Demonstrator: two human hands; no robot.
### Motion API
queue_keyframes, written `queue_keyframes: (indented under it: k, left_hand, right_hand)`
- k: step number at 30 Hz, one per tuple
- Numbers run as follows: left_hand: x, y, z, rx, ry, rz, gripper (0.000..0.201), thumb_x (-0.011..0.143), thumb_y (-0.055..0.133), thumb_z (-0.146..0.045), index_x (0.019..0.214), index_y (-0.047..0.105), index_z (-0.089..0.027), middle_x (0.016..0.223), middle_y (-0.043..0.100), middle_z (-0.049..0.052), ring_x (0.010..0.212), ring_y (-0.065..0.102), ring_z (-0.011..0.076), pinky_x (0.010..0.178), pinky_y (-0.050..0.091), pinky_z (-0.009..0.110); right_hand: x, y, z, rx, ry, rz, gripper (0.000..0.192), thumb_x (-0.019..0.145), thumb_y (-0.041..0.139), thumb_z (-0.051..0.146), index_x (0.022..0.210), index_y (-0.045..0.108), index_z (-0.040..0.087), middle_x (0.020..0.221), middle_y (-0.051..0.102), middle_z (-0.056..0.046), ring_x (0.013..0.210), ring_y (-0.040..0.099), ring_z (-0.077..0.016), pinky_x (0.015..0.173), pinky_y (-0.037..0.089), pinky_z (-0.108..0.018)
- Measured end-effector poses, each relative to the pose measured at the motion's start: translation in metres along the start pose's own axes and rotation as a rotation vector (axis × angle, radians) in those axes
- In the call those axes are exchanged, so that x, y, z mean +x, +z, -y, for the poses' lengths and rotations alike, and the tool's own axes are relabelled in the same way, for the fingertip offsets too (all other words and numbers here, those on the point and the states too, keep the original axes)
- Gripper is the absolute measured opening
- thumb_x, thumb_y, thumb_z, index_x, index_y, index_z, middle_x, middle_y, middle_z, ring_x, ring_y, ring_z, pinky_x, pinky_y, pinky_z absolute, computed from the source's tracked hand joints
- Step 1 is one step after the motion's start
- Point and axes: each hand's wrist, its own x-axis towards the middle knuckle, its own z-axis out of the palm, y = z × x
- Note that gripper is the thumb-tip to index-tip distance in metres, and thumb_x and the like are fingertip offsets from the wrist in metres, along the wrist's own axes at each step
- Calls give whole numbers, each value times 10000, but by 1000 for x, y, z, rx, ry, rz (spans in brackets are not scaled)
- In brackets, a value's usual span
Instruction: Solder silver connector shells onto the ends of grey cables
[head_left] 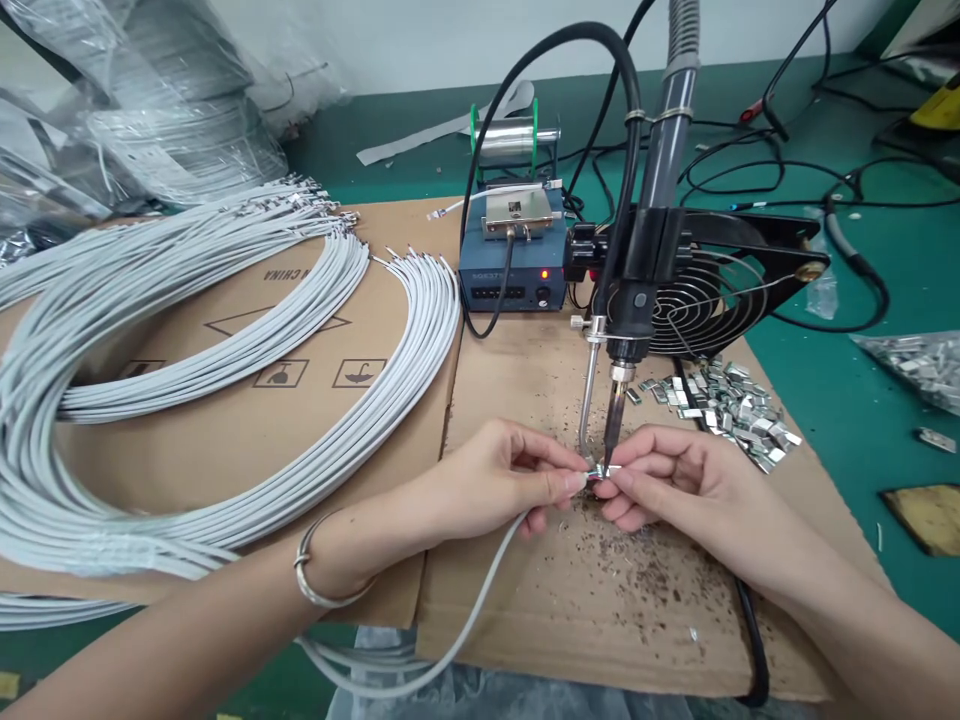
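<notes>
My left hand (517, 475) pinches the end of a grey cable (480, 605), whose length hangs down in a loop towards my lap. Thin coloured wires show at the tip of that cable. Between the fingertips of my right hand (660, 475) is a small metal connector (611, 470), meeting the wires. Right above this joint stands the tip of a soldering iron (616, 410), held upright in a stand. A thin metal feed tube (589, 400) runs down beside the iron. Whether the tip touches the connector is hard to see.
Bundled grey cables (405, 400) lie on cardboard at left. A blue soldering station (510, 260) with a solder spool (510, 137) stands behind. At right are a black fan (697, 300), a pile of metal connectors (739, 410) and a bag of parts (919, 365). Dark specks dot the cardboard (540, 610).
</notes>
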Motion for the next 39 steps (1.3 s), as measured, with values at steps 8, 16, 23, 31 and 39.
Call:
queue_keyframes:
  k: [8,16,23,31,39]
  left_hand:
    - [-1,-1,-1,-8,1,18,103,747,640,-210,753,668,-111,555,550,-49,398,481,41,398,384,167]
    - [-2,3,-3,11,-2,-13,115,748,632,-215,718,638,-104,542,527,-55,385,456,36,388,358,163]
    - [-2,2,-4,9,3,6,142,733,649,-243,713,622,-105,528,524,-56,386,456,41,388,357,165]
    - [-3,3,-6,30,-4,-5,165,759,623,-257,717,605,-98,514,502,-56,376,435,33,385,348,156]
    - [-4,4,-8,22,-17,-6,141,758,628,-243,717,611,-109,517,508,-59,382,446,34,382,343,150]
  right_hand:
    - [-1,1,3,-37,-8,-8,167,728,711,297,750,635,150,684,713,-54,594,676,-129,542,569,-189]
    - [-3,2,4,-46,-27,-26,194,707,725,316,737,631,150,660,712,-49,559,670,-126,510,564,-182]
    - [-2,2,4,-94,-30,-27,183,718,716,309,743,632,148,675,717,-65,564,677,-143,509,573,-201]
    - [-2,3,1,-64,-64,-33,112,743,697,266,740,643,168,667,718,-45,533,664,-115,483,560,-157]
    - [-2,1,3,-47,-57,-20,99,749,690,258,743,644,171,663,715,-38,467,622,-86,430,526,-137]
